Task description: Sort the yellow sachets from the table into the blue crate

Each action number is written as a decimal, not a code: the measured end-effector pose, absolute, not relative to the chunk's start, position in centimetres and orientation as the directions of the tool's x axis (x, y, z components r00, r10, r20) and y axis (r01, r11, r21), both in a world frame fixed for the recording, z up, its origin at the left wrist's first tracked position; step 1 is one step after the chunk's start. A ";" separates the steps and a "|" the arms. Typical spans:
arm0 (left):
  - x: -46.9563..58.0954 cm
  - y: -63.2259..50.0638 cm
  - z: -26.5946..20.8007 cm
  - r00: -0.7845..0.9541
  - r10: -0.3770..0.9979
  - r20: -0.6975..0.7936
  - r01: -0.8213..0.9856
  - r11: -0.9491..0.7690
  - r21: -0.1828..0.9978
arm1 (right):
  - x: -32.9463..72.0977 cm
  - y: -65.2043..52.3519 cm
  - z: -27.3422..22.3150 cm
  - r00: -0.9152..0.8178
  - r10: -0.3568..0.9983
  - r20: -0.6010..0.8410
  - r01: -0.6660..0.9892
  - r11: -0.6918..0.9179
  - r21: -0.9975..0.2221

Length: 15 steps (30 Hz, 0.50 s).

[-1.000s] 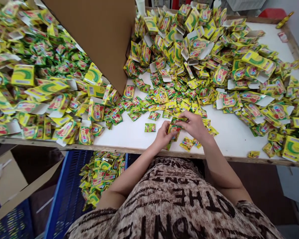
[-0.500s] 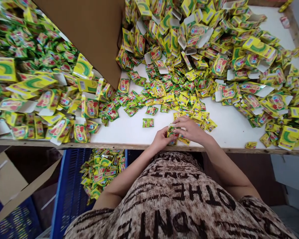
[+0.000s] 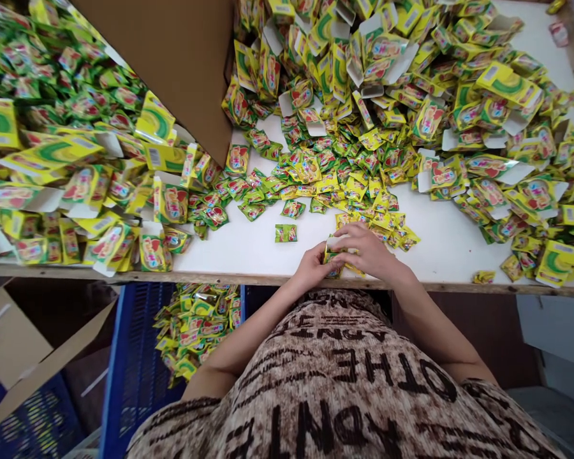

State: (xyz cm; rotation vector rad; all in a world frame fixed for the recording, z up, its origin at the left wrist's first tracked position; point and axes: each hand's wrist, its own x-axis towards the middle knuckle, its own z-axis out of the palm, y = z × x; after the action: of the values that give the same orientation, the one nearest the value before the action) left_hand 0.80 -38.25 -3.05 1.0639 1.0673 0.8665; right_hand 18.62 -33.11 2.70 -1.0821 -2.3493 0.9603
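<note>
Close to the table's front edge, my left hand (image 3: 312, 266) is closed on a small yellow-green carton (image 3: 330, 256), whose white flap shows at the top. My right hand (image 3: 363, 250) bends over the same carton from the right, its fingers at the flap and front; they cover much of it. Yellow candy packets (image 3: 392, 228) lie just beyond my right hand. A single green packet (image 3: 286, 233) rests on the white tabletop (image 3: 239, 255) to the left of my hands.
Cartons with open flaps are heaped at the back right (image 3: 430, 118) and at the left (image 3: 83, 185). Between the heaps stands a brown cardboard panel (image 3: 172, 57). Under the table edge, a blue crate (image 3: 124, 357) holds filled-looking cartons (image 3: 198, 325).
Both hands stay at the carton; my right fingers have shifted slightly over its front and flap. The whole view has moved a little.
</note>
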 end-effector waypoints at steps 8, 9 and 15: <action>0.2 -38.5 -2.2 0.305 0.903 -0.302 -0.200 0.371 0.907 | 19.5 -35.1 1.0 -0.225 0.967 -0.123 0.273 -0.059 -0.960; 0.1 -38.6 -1.9 0.326 0.884 -0.334 -0.255 0.422 0.870 | 19.5 -35.5 0.8 -0.177 0.959 -0.223 0.187 -0.189 -0.964; -0.7 -37.6 -0.5 0.334 0.840 -0.428 -0.250 0.516 0.819 | 18.0 -36.7 0.7 -0.251 0.859 -0.447 0.039 -0.452 -0.891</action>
State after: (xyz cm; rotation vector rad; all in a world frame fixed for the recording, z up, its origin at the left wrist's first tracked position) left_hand -0.65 -37.57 -0.53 0.7218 0.9786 0.7980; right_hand 18.02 -36.68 0.67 -1.4001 -1.1210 1.7665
